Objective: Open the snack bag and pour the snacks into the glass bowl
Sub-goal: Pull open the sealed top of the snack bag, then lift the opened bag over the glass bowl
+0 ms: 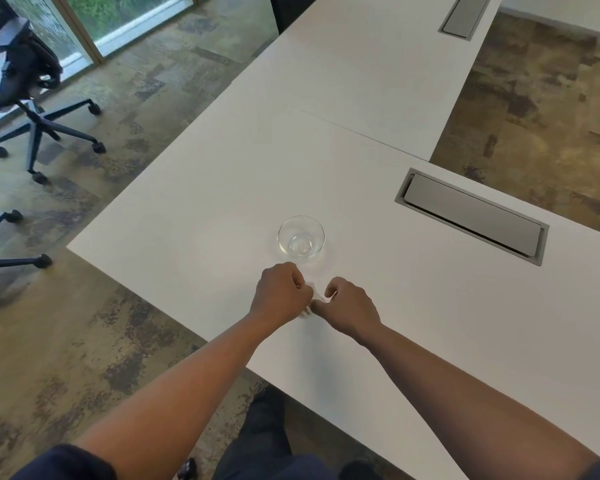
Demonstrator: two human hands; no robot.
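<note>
Forearms, two, bare, reaching from the near edge over the white table [378, 306]. Left hand [280, 295] and right hand [350, 308]: both curled shut, pinching a small, pale, near-transparent snack bag [311, 298] between them, mostly hidden. Whether it is open cannot be told. Glass bowl [301, 238]: empty, upright, just beyond the hands, apart from them. Risks, judged: a sudden tear could scatter snacks across the table; a jerking hand could knock the light bowl; pouring from this position would miss it.
</note>
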